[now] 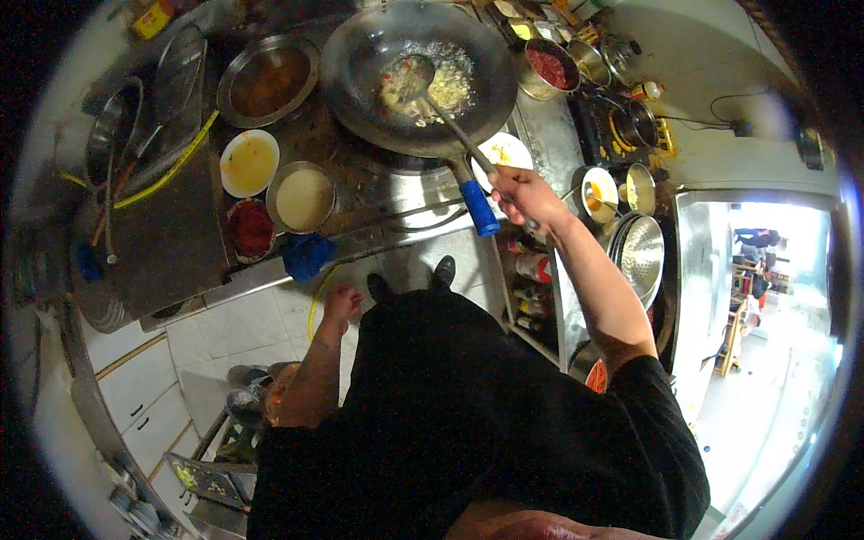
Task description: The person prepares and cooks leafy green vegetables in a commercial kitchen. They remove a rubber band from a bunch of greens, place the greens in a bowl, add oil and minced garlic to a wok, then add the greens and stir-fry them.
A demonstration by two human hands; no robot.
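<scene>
My right hand (526, 196) grips the handle of a long metal wok ladle (462, 135). The bowl of the ladle rests among chopped, pale food bits (449, 84) with red specks, frying in oil in a large steel wok (351, 88). The wok's handle, wrapped in blue (479, 208), points towards me, just left of my right hand and apart from it. A white plate (523, 156) with yellow bits lies partly behind the ladle. My left hand (343, 304) hangs by my side over the floor, fingers loosely curled; whether they are fully closed is unclear.
Left of the wok stand a basin of brown liquid (266, 84), a bowl of yellow liquid (250, 163), a pot of whitish liquid (304, 197) and a red-filled bowl (251, 233). A blue cloth (309, 256) hangs at the counter edge. Perforated steel strainers (641, 260) stand by my right arm.
</scene>
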